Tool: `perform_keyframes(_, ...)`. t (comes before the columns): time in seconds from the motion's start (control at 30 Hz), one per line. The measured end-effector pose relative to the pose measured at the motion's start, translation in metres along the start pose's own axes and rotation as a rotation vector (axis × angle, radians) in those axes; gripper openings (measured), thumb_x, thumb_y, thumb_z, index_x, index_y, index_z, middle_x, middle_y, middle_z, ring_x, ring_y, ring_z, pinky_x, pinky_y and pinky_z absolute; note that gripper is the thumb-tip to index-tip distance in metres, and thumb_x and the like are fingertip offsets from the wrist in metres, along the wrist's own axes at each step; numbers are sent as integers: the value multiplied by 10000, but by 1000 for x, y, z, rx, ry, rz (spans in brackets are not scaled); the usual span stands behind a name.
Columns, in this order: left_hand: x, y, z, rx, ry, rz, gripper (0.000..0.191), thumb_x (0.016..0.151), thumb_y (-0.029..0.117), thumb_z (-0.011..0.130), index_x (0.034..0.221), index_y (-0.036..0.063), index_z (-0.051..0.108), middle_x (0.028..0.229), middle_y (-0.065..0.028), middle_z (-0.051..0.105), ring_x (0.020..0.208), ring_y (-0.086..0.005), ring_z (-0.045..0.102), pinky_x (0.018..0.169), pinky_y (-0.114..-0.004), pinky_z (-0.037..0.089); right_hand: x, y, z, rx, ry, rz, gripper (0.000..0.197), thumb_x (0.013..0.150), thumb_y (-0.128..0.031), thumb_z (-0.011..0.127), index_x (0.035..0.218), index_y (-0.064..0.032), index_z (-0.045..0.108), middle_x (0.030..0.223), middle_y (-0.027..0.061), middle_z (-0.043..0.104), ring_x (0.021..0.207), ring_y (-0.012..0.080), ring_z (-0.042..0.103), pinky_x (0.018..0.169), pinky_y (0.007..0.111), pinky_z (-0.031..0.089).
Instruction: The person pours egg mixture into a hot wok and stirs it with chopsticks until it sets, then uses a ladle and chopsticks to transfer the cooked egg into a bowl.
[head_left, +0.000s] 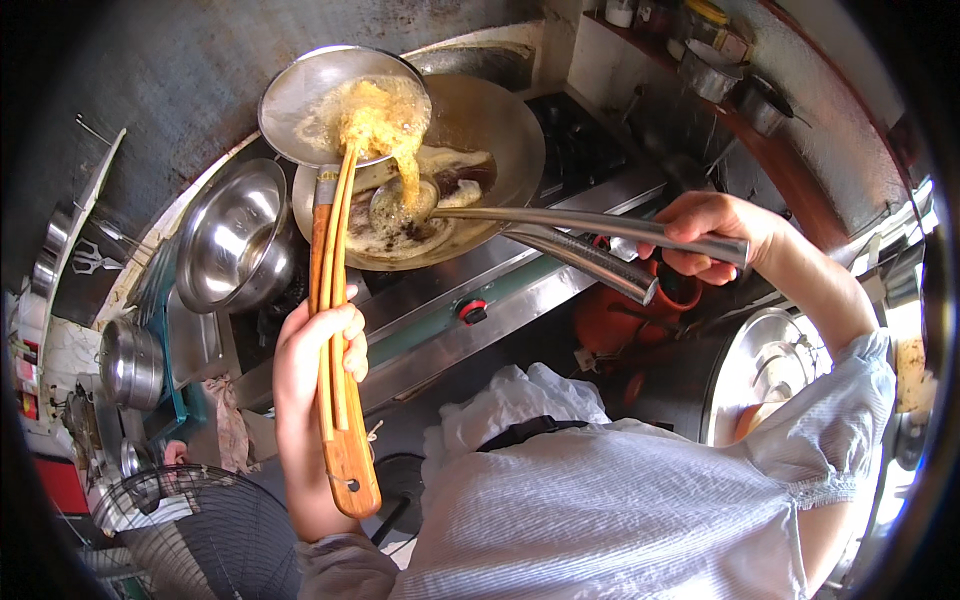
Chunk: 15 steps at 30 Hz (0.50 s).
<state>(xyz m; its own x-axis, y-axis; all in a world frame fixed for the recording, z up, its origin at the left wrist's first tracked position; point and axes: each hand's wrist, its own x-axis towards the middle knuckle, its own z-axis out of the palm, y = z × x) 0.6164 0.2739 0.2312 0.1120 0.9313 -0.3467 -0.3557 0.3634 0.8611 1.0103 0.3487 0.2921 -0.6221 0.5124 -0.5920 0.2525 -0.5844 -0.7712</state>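
My left hand grips the wooden handle of a round metal pan or strainer together with a pair of long chopsticks. The pan is tilted. Yellow, frothy food lies at its lower edge, around the chopstick tips, and some of it streams down. My right hand holds the long steel handle of a ladle, whose bowl sits under that stream. Below is a large wok holding dark, foamy liquid. The wok's tubular handle points towards me, beneath my right hand.
A steel mixing bowl stands left of the wok on the stove, which has a red-and-black knob. At lower left is a wire-guarded fan. A large lidded pot and a red container stand at right.
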Motion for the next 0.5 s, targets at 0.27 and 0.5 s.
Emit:
perform_keyframes(0.27,7,-7,4,68,74,25,324,807,146,514,1086,-2,440,669,-42,464,444,-101,445,393,-245,389,-29,13,42,271,-59,-59,357,828,-217,469,1047,65,476,562,65,451,336,145,431,281,233,318)
perform_keyframes(0.5,17,-17,4,109,122,110,273,798,128,520,1033,7,450,641,-40,464,431,-109,447,388,-248,393,-55,9,78,444,23,-68,347,839,-194,420,1047,80,462,554,80,436,331,156,431,297,239,373)
